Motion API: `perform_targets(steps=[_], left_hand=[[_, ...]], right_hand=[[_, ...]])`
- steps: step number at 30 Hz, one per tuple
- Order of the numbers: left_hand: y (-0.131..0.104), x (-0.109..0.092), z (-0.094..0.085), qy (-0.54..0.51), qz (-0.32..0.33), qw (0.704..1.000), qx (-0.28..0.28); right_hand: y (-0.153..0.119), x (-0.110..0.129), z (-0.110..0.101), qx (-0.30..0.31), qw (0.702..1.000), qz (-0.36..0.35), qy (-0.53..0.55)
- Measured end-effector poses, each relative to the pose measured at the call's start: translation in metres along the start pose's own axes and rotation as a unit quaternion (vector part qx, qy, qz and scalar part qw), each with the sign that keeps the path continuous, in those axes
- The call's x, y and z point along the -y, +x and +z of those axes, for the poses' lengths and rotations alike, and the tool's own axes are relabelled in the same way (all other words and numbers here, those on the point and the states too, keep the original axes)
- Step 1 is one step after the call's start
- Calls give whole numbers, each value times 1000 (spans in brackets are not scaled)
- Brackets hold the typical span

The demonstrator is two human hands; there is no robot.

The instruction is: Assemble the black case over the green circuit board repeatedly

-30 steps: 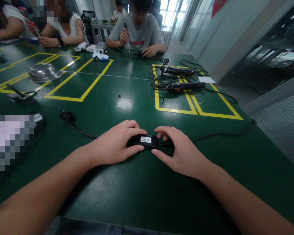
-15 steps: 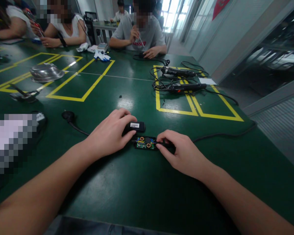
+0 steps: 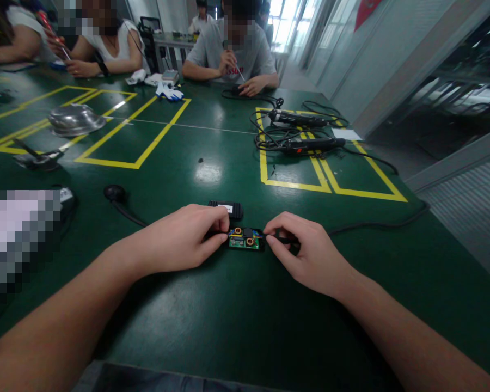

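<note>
A small black case (image 3: pixel 245 239) lies open on the green table, showing a green circuit board with copper rings and coloured wires. My left hand (image 3: pixel 191 235) pinches the black cable at the case's left end. At the right end, my right hand (image 3: pixel 300 243) has thumb and fingers closed on the other black cable (image 3: pixel 363 224), which runs off to the right. Just behind the case lies a ribbed black cover (image 3: pixel 233 209) with a white label, partly hidden by my left fingers. A black plug (image 3: pixel 114 193) rests to the left on its cable.
Two black electric screwdrivers (image 3: pixel 310 145) with coiled cables lie at the back right inside yellow tape. A metal bowl (image 3: pixel 75 118) and a metal part (image 3: pixel 38 158) are at the left. White-blue gloves (image 3: pixel 169 91) lie farther back. People sit across the table.
My left hand has moved down from beside the black cover to the left end of the case and closed on the cable. The case and my right hand have shifted slightly right.
</note>
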State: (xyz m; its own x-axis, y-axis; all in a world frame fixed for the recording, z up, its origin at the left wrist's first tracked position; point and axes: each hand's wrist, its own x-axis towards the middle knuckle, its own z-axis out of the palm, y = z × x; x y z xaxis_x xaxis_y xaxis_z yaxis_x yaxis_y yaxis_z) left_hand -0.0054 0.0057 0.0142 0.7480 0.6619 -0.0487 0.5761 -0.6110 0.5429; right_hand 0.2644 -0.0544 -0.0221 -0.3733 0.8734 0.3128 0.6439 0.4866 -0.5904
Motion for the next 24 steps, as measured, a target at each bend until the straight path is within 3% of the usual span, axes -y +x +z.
perform_targets(steps=[9,24], left_hand=[[0,8,-1,19,43,999,-21],[1,17,-5,10,54,998,-15]], right_hand=[[2,-3,-2,23,1000,3,16],[5,-6,-6,49,998,12,37]])
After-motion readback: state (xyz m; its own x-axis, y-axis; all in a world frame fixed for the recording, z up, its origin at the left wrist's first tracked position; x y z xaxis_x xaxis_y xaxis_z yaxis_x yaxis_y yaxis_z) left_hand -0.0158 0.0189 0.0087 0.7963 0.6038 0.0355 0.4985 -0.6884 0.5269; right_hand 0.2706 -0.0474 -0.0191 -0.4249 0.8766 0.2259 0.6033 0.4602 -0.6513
